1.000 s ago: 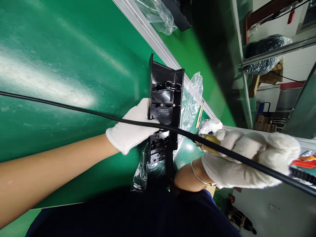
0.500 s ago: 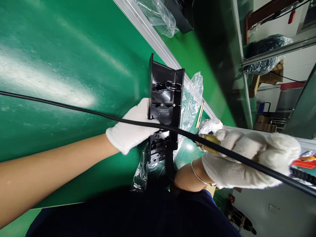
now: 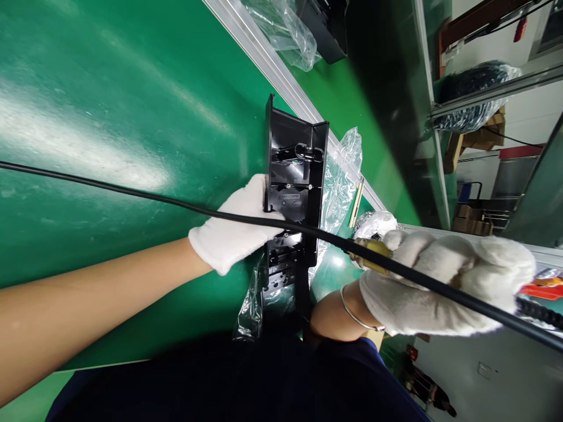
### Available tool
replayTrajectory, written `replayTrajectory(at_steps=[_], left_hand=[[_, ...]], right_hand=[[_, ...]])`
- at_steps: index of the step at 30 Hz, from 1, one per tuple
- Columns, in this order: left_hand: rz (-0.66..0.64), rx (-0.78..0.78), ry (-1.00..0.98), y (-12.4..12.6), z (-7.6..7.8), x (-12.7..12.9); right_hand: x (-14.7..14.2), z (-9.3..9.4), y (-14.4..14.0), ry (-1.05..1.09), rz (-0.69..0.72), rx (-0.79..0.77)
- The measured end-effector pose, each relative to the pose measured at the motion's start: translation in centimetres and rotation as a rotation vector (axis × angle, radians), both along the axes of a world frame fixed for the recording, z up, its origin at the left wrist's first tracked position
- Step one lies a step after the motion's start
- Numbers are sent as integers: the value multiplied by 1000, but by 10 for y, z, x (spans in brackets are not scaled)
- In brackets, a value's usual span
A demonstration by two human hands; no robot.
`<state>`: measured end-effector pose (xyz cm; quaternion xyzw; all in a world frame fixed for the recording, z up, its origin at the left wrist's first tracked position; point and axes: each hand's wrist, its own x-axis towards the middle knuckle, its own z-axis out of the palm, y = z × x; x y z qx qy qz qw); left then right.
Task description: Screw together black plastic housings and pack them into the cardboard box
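Note:
My left hand (image 3: 240, 225), in a white glove, is closed on the left side of a black plastic housing (image 3: 290, 167), its thumb reaching inside. The housing has ribs, small screw points and a black looped piece near its far end. On the right, my right hand (image 3: 444, 281), also gloved, is wrapped in a fist around a tool with a yellowish front part (image 3: 373, 255). Most of that tool is hidden by the fingers, so its kind does not show. A thick black cable (image 3: 185, 205) runs across the whole view, in front of both hands.
Clear plastic bags (image 3: 338, 187) lie right of the housing on the green table (image 3: 132, 117). A metal rail (image 3: 264, 53) borders the tabletop. Beyond it are another black part (image 3: 329, 29) and plastic film. A coiled black cord (image 3: 539, 310) hangs at far right.
The black part and plastic film beyond the rail have shifted slightly right and down. Both my hands and the housing stay in place.

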<state>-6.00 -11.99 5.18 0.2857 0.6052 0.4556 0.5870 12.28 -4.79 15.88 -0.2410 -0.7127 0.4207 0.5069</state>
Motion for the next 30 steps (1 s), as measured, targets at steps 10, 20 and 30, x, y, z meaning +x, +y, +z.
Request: replayTrajectory(at_steps=[10,20,30], left_hand=[[-10,7,-1,1,-2,1],[-24,-55,17,2,3,0],[-16,-49,14,2,3,0]], right_hand=[[-2,0,0,14,39,24],[-2,2,2,7,-1,3],[-3,0,2,5,-19,14]])
